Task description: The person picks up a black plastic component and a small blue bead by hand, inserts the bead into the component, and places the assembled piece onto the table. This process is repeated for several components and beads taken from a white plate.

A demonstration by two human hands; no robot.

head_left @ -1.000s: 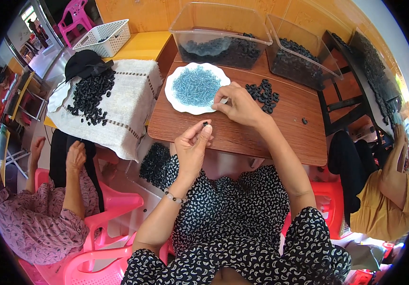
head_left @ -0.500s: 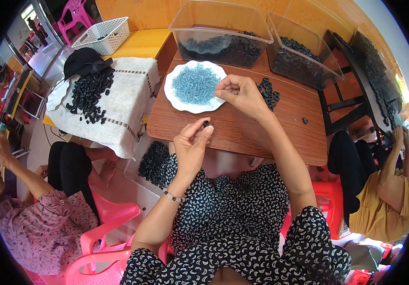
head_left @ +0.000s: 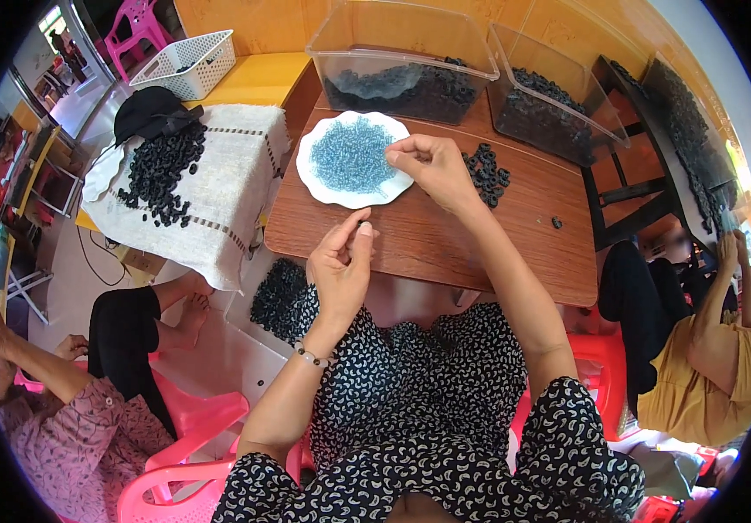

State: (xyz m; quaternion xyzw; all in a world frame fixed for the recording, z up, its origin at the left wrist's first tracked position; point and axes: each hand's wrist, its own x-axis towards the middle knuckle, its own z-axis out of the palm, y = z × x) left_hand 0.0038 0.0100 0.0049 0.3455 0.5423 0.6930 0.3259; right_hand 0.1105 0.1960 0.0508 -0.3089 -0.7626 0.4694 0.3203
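Blue-grey beads (head_left: 351,153), tiny and glassy, are heaped in a scalloped white dish (head_left: 349,200) at the left part of a brown wooden table (head_left: 515,253). Over the dish's right rim the right hand (head_left: 436,172) is poised, its thumb and forefinger pinched together; whether anything is gripped there cannot be told. Nearer the body, just below the dish, the left hand (head_left: 340,266) is raised with its fingers curled, and a small dark piece (head_left: 364,224) — largely hidden — appears to be pinched at its fingertips. The step in hand is judged to be fine fingertip work at the beads; for the next move, a steady left pinch and a light, exact right one are called for. Beyond the right hand, black rings (head_left: 486,172) are piled on the wood — one lies apart — and clear plastic bins (head_left: 403,63) are ranged behind.
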